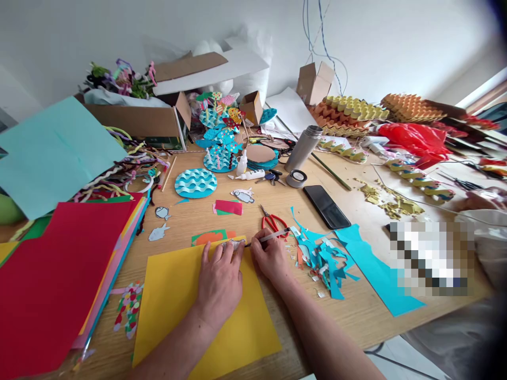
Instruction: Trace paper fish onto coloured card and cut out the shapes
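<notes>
A yellow sheet of paper lies on the wooden table in front of me. My left hand rests on its upper part with the fingers spread, pressing a small paper cutout at the sheet's top edge. Just to the right, my right hand holds a pen, its tip beside the cutout. Red-handled scissors lie right behind my right hand. Green and orange paper pieces show behind my left hand. Paper fish lie to the left.
Blue scraps, a black phone and a metal bottle are on the right. Red sheets are stacked at left. Behind are a glue bottle, a wavy blue disc and a cardboard box.
</notes>
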The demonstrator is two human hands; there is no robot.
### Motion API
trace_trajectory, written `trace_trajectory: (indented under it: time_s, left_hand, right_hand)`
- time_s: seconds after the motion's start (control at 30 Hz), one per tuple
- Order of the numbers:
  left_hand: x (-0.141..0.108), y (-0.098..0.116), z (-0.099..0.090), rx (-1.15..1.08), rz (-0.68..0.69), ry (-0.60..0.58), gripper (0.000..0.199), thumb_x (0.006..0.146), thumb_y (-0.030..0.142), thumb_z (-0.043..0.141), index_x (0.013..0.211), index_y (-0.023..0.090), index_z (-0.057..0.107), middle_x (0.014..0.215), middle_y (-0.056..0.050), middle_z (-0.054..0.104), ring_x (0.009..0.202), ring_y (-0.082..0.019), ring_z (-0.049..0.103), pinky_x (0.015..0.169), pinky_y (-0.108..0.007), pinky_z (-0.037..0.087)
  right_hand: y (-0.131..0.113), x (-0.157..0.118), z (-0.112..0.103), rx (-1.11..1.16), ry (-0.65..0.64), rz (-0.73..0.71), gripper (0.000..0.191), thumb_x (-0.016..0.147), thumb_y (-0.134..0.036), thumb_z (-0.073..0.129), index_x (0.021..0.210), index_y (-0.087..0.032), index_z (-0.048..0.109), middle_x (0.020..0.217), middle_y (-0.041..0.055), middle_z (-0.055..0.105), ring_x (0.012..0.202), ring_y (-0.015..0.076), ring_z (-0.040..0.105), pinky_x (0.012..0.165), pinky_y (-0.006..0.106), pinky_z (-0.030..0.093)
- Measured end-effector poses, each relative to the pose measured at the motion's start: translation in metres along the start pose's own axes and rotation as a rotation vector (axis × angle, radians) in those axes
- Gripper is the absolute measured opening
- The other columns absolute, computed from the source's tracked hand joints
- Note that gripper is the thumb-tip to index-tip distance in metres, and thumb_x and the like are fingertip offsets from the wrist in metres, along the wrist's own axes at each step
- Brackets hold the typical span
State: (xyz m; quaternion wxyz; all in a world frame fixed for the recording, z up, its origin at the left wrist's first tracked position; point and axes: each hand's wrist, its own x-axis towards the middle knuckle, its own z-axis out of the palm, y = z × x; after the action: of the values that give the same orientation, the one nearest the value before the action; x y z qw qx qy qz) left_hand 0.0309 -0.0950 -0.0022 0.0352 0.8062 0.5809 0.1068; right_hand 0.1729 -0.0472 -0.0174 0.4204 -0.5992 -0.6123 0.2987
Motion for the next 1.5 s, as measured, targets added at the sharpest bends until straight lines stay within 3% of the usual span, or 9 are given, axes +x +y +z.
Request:
trace_trajectory:
  time_s: [1.5]
  left_hand:
    - [0.0018, 0.0011, -0.0007, 0.053, 0.015, -0.012, 0.053, 0.082, 0.011, 0.047, 0.134, 0.021, 0.050, 0.121, -0.008, 0.060, 0.110, -0.026, 0.051, 0.110, -0.054, 0.026]
  right_hand:
    - [0.0030, 0.0035, 0.0002, 0.003, 0.094, 0.057, 0.011, 0.071, -0.027, 0.047, 0.061, -0.023, 0.045, 0.048, -0.0050, 0.043, 0.044, 0.0112, 0.040, 0.043, 0.022, 0.031]
